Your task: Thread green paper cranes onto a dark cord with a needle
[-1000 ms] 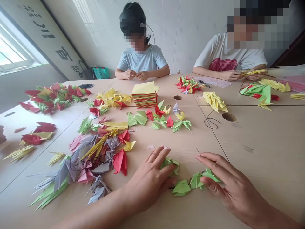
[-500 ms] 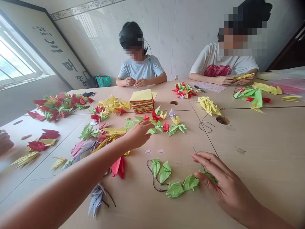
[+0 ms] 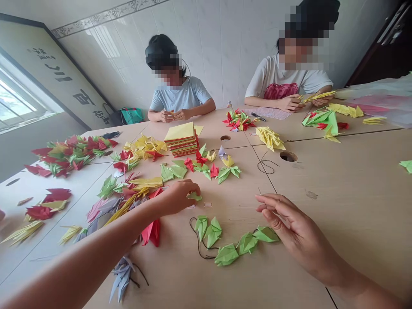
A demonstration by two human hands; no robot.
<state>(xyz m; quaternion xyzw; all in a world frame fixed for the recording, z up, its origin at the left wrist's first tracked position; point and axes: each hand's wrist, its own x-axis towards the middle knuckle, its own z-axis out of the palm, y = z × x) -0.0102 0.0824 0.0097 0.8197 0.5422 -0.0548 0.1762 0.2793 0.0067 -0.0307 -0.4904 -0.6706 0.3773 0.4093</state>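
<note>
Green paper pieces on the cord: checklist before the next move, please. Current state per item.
1. Left hand has a green piece at its fingertips: ok.
2. Right hand holds the needle, tip showing above the fingers: ok.
3. Needle attached to the black cord: cannot tell; the hand hides that part.
4. Five green pieces lying along the cord on the table: ok.
5. Left-hand piece at the needle: not ok; they are apart.

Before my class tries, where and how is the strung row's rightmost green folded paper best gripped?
Pinch the rightmost green folded paper by its tapered right end, probably from the right: that tip points away from the row, while the left end sits close to the next green piece.
</note>
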